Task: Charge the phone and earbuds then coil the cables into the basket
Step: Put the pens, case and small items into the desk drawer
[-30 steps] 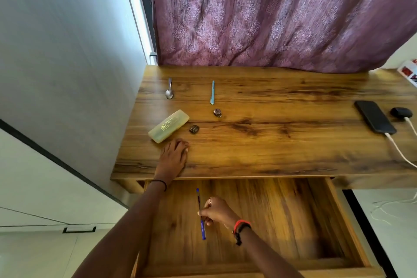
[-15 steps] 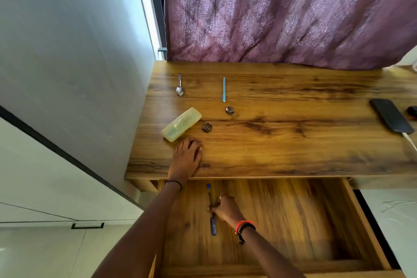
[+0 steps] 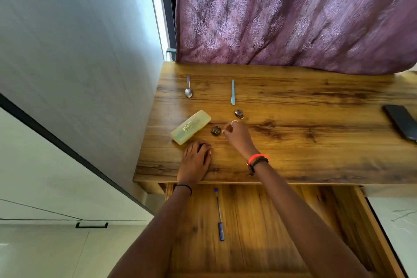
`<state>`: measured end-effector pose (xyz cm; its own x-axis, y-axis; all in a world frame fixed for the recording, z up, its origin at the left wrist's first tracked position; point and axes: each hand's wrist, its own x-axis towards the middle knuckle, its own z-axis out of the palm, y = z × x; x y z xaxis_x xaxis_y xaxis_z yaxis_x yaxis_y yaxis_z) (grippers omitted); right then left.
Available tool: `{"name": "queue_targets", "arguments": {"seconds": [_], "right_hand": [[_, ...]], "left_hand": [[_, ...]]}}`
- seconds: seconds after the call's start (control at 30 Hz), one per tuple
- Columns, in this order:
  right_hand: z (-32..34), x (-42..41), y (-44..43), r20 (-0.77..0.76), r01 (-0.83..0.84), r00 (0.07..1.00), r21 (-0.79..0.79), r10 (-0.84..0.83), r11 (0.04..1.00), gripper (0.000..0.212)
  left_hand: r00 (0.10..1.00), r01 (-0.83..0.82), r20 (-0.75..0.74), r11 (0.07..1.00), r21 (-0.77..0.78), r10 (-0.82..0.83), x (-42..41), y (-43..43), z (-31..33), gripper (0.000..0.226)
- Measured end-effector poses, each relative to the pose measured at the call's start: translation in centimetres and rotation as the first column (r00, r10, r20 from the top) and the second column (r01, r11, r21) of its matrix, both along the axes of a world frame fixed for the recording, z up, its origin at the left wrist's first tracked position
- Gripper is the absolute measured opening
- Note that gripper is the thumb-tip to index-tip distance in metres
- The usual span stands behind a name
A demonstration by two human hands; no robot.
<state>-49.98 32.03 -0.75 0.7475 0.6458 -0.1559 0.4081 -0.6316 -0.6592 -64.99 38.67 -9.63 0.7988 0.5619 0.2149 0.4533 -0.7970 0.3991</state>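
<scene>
A black phone (image 3: 401,124) lies at the desk's right edge, partly cut off by the frame; its cable, the earbuds case and a basket are out of view. My left hand (image 3: 195,160) rests flat on the desk near its front edge. My right hand (image 3: 237,136) hovers over the desk with fingers loosely curled, fingertips just right of a small dark round object (image 3: 216,130), holding nothing that I can see.
A yellow-green plastic case (image 3: 191,126), a spoon (image 3: 188,90), a light blue pen (image 3: 233,92) and a second small dark object (image 3: 239,113) lie on the wooden desk (image 3: 316,156). A blue pen (image 3: 219,214) lies in the open drawer (image 3: 282,232). Purple curtain behind, wall at left.
My right hand let go of the blue pen in the drawer and rose onto the desk beside the small dark object. The view shifted left, so the phone sits at the edge.
</scene>
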Motion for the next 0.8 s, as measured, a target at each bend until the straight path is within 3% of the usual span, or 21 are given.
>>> {"name": "queue_targets", "arguments": {"seconds": [0.1,0.17,0.3,0.43,0.67,0.73,0.8], "right_hand": [[-2.4,1.1,2.2,0.011,-0.066,0.998,-0.069,0.067,0.995,0.048],[-3.5,1.4,2.7,0.036,-0.087,0.995,-0.102,0.091,0.991,0.057],[-4.6,1.2,3.3,0.164,-0.123,0.977,-0.094,0.137,0.988,0.038],[-4.2,0.9,3.1,0.141,-0.093,0.985,-0.032,0.097,0.995,0.021],[-2.9,-0.5,-1.7,-0.11,0.179,0.98,0.13,-0.165,0.975,0.019],[-2.9,-1.0,-3.9,-0.31,0.305,0.92,0.174,-0.242,0.936,0.017],[-2.3,-2.3,-6.4,-0.569,0.438,0.787,0.241,-0.24,0.866,0.013]], "left_hand": [[1.0,0.002,0.001,1.0,-0.006,-0.002,0.1,0.1,0.0,0.026],[1.0,0.007,-0.001,1.0,-0.003,-0.007,0.1,0.1,-0.1,0.026],[1.0,0.008,0.0,1.0,-0.006,-0.008,0.1,0.1,-0.2,0.027],[1.0,0.007,-0.002,1.0,-0.014,-0.007,0.1,0.2,-0.1,0.025],[1.0,0.011,-0.022,0.999,-0.031,-0.011,0.1,0.1,-0.1,0.028],[1.0,0.018,-0.02,0.999,-0.033,-0.018,0.1,0.1,0.0,0.027],[1.0,0.014,-0.016,0.999,-0.037,-0.014,0.1,0.2,0.0,0.027]]}}
